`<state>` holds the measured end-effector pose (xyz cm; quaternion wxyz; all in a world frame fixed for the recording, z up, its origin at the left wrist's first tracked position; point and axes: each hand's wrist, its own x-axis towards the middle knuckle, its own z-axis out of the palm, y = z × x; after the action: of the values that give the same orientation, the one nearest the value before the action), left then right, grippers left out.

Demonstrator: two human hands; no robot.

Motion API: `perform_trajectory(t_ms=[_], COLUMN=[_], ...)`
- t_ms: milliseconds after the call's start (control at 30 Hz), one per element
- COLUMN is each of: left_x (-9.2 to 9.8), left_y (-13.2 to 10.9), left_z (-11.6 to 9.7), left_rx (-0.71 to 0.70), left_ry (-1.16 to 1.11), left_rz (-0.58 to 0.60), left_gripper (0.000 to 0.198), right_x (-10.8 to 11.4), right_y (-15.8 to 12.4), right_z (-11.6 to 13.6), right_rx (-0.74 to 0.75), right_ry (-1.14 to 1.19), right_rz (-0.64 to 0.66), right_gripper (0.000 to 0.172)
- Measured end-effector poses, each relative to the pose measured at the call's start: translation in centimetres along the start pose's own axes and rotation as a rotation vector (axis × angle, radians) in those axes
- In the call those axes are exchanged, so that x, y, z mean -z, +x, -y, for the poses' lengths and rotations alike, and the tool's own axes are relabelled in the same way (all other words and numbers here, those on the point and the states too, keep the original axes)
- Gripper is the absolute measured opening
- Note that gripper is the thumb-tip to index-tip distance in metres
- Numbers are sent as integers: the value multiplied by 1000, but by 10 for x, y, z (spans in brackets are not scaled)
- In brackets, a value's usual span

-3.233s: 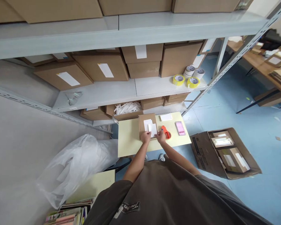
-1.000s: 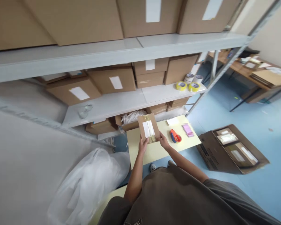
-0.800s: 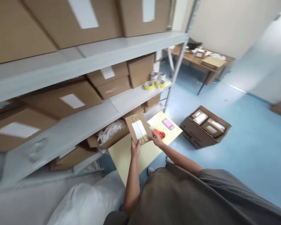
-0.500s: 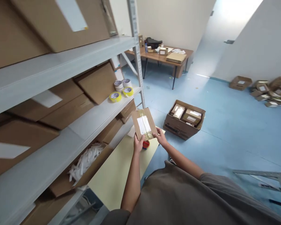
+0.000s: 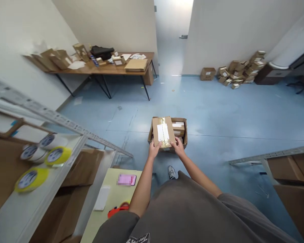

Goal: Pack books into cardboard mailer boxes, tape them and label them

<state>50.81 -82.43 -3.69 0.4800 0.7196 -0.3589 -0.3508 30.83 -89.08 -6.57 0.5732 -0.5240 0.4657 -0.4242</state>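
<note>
A flat cardboard package [image 5: 169, 130] with a white label and shiny tape down its middle is held out in front of me. My left hand [image 5: 154, 149] grips its near left corner, thumb on top. At the near right corner, my right hand [image 5: 178, 147] pinches the edge. Beyond and partly behind the package stands an open carton [image 5: 185, 133] on the floor, with smaller labelled boxes [image 5: 178, 127] inside. The package hides the carton's left part, and I cannot tell whether the two touch.
At left, a metal shelf [image 5: 77, 148] carries tape rolls [image 5: 57, 155] and cartons. Beside me, a pale table [image 5: 114, 199] holds a phone [image 5: 126, 179] and a red tape dispenser [image 5: 116, 210]. A wooden desk [image 5: 111, 70] and piled boxes [image 5: 236, 72] stand along the back wall.
My view has turned to the right, away from the shelf. Both hands have carried the package from above the pale table to in front of and over the open carton.
</note>
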Motion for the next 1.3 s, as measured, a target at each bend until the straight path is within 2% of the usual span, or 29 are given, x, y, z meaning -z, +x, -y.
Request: perform_trajectory(t_ms=[100,200,300,367,467,533,633,733,867,967,1067,1200,1300], left_x=[-55,-100,-121,-117,-91,-69,-41,-19,15,53,99,159,195], left_y=[32,43,53,64,85,97,105,98,68,30,-25,-125,-209], left_z=[-18,-27,-32,-34,-37,-39,-41,-43,-40,-32,-18,7,29], left_rx=[47,96,197,245,221,198,163,104,25,-8,10,21,34], left_ry=[-29,-65,13,42,-1,-22,-54,-72,-57,-77,-104,-138,-165], left_rz=[32,52,51,-1,-77,-132,-220,-272,-332,-407,-507,-664,-799], left_gripper=[73,73,70,69,63,57,52,53,56,58,59,55,54], right_x=[41,79,108,118,119,109,84,52,1,-46,-100,-173,-220], right_y=[53,113,172,202,221,219,204,185,158,131,91,14,-56], right_z=[2,10,22,28,36,41,53,68,81,85,84,79,73], right_rx=[-30,-9,53,-6,-39,18,108,154,197,231,259,290,312], right_ry=[-53,-145,-279,-311,-308,-288,-254,-235,-223,-201,-209,-219,-223], right_rz=[-64,-85,-159,-239,-286,-251,-143,-36,136,268,422,643,812], right_gripper=[68,65,65,66,66,64,61,59,57,56,56,57,58])
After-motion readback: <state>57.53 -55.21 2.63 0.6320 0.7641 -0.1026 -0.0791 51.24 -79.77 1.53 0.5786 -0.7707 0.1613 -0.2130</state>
